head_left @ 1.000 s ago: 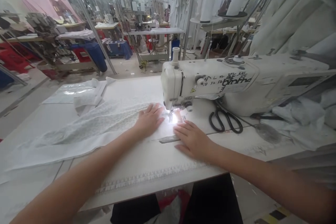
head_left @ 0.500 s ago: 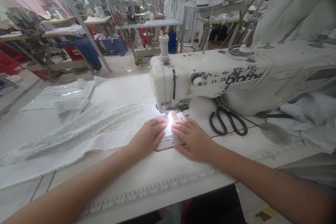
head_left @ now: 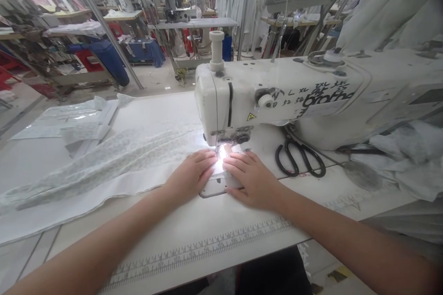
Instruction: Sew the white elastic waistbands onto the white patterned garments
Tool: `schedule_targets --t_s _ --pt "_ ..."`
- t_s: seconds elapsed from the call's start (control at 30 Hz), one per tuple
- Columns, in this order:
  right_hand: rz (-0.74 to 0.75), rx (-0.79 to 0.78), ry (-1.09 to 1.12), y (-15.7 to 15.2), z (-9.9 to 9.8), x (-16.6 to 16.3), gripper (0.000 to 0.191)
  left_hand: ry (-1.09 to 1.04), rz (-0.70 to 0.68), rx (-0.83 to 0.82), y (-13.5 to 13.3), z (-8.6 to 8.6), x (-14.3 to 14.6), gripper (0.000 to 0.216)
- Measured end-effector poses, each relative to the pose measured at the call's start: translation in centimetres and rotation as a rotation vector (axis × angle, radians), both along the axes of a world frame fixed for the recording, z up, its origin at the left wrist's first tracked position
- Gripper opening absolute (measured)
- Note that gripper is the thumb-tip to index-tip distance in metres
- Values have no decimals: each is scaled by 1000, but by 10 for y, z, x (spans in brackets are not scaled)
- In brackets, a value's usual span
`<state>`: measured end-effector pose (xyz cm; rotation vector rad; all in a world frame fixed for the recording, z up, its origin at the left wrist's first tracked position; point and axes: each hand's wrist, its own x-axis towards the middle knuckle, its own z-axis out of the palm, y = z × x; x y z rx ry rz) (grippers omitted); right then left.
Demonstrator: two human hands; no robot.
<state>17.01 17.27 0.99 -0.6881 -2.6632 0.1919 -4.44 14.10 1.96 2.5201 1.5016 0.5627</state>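
White patterned fabric (head_left: pixel 114 156) runs across the sewing table from the left to the needle area of a white sewing machine (head_left: pixel 238 97). My left hand (head_left: pixel 190 175) rests on the fabric's edge just left of the lit presser foot (head_left: pixel 218 150), fingers stretched out and flat. On the other side, my right hand (head_left: pixel 254 179) lies with extended fingers beside the needle, its thumb apart and lower down. Bright lamp glare washes out the cloth between the fingertips. Below them, part of the metal needle plate (head_left: pixel 211 189) shows.
Black-handled scissors (head_left: pixel 300 159) lie right of my right hand. Crumpled white cloth (head_left: pixel 408 156) is heaped at the right. A clear plastic-covered piece (head_left: pixel 69 120) sits at the table's left, and a printed ruler (head_left: pixel 204 251) runs along the front edge. Other workstations stand behind.
The view has shifted slightly. Both hands have moved a little left with the fabric edge, and more of the needle plate shows below them. Both hands remain beside the needle.
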Motion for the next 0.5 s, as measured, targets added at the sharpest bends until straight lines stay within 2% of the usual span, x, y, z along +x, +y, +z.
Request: schedule_targets --t_s 0.23,0.37,0.5 --pt "84 4 -29 -10 3 8 50 -24 -186 -25 -10 2 -7 30" --pt "85 4 -44 -12 4 9 47 -22 -202 -68 -9 3 -12 32" --pt "53 -2 -46 -10 7 4 46 10 -178 -49 5 3 -17 32"
